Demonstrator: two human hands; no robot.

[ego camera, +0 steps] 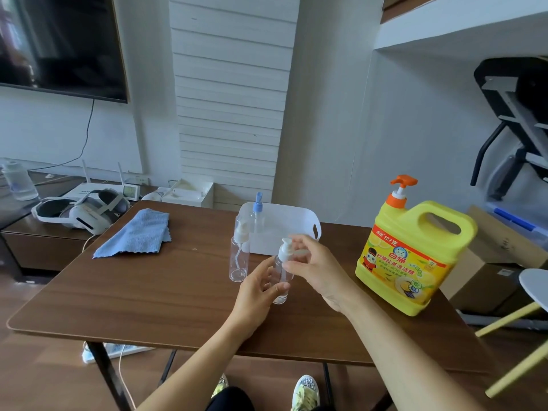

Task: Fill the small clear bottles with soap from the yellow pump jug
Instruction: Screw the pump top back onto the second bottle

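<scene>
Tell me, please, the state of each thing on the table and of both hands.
held bottle: upright, empty, pump cap on
second bottle: upright, empty, capped
blue-capped bottle: standing in white basket
yellow jug: upright, pump fitted
blue cloth: lying folded
left hand: grips held bottle's body
right hand: pinches its pump cap

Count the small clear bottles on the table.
3: one bottle in the left hand and right hand; a second bottle standing just left of it; a blue-topped bottle in the white basket, which may hide more.
</scene>
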